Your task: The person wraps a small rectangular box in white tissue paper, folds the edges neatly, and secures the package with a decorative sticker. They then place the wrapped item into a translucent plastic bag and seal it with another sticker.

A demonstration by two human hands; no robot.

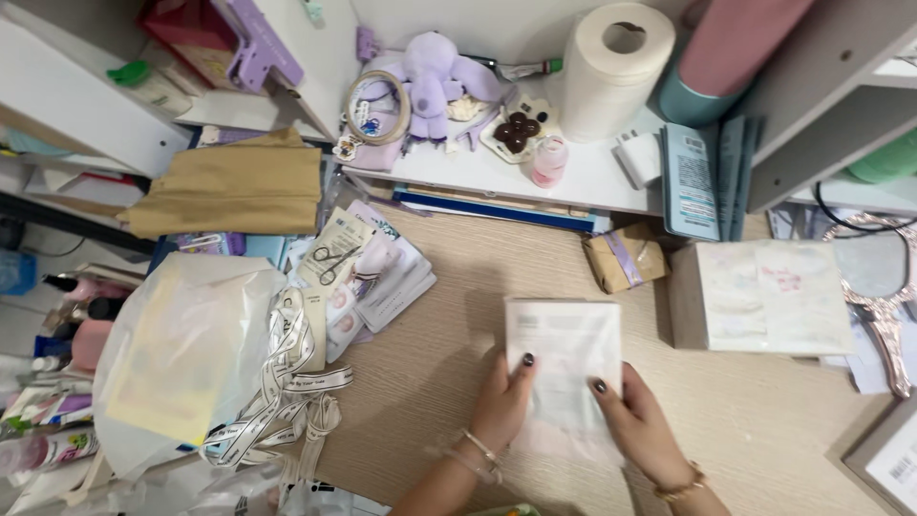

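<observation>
We hold a flat white paper sachet [564, 368] over the wooden desk [764, 420]
Left hand [501, 406] and right hand [640, 420] both grasp its near edges, thumbs on top

Your left hand [503, 406] & right hand [638, 420] — both w/ dark nail polish — sit on a white, faintly pinkish sheet packet [565, 368]. Left wrist has silver bangles [478, 454], right a gold-tone bracelet [680, 485]. Desk [764, 430] is pale wood grain. You've got a lilac plush toy [435, 81], white paper roll [611, 67], tan folded paper [229, 186], white ribbon [282, 392] w/ dark lettering, translucent white-yellow bag [181, 358], white box [764, 296] w/ a faint pink mark, brown parcel [623, 260] w/ a purple band, rose-gold mirror [874, 296], teal booklets [707, 177].
</observation>
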